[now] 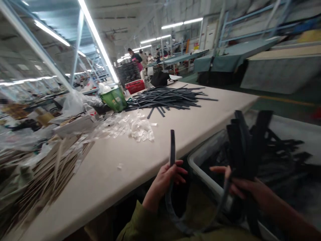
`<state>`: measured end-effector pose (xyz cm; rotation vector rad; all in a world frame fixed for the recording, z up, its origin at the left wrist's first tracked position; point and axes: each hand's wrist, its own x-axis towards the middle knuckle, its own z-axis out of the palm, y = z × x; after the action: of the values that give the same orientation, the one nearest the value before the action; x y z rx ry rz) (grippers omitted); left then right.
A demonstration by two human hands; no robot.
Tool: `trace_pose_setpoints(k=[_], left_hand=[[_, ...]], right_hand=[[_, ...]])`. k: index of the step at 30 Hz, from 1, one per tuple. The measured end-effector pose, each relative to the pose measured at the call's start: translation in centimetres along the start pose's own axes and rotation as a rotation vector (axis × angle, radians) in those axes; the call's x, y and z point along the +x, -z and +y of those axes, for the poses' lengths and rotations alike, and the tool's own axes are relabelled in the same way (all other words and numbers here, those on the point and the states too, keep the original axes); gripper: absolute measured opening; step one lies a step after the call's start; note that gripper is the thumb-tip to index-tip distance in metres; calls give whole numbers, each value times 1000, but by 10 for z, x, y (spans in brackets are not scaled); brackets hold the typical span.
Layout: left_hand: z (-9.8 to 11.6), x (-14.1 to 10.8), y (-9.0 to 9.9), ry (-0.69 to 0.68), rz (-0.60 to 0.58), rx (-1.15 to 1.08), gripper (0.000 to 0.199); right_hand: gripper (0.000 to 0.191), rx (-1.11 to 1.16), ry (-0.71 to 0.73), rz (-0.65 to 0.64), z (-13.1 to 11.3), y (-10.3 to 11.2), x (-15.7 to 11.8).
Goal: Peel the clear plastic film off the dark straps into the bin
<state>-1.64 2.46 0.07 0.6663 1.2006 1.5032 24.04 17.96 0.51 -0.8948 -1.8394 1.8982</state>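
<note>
My left hand point(167, 175) pinches a dark fabric strip point(172, 144) near one end, which sticks up above the fingers. The rest of that strip sags in a loop over my lap and rises toward my right hand point(240, 185). Bunched in my right hand is a thick bundle of dark strips point(243, 147), blurred by motion, their ends pointing up. Below and behind the bundle is a pale plastic bin point(200, 167) with more dark strips inside. A large pile of dark strips point(170, 97) lies across the far part of the table.
The pale table point(107, 177) runs diagonally ahead. White scraps point(137, 127) lie on it, with brown strips point(55, 167) at left. A green bag point(114, 99) and a red basket point(135, 87) stand beyond. Cloth-covered tables point(235, 53) and several people are farther back.
</note>
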Motion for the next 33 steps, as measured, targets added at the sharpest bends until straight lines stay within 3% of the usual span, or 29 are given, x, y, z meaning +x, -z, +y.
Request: trace_pose_setpoints(k=[3,9,14,20,26,29,33], left_hand=[[-20,-6,-26,146,-270,141,54],[-18,-10,-47,217,-469,263,53],[-11,-4,-66,44,-335,335,51],[-31,-3,-72,-32,-221,460,39],[-51,-16,-63,-120,-220,757,25],[-49,-13,-65,-182,-170,708,20],[-53,-7,-56,-139,-19,544,40]], right_hand=[[51,221,61,-52,-15,-12,10],[49,215,121,-14,-23,-22,20],[42,126,133,105,-28,-32,13],[42,119,153,168,-32,-28,1],[27,155,227,434,-52,8,-27],[26,151,264,536,-68,33,-38],[21,120,380,776,-93,76,-53]])
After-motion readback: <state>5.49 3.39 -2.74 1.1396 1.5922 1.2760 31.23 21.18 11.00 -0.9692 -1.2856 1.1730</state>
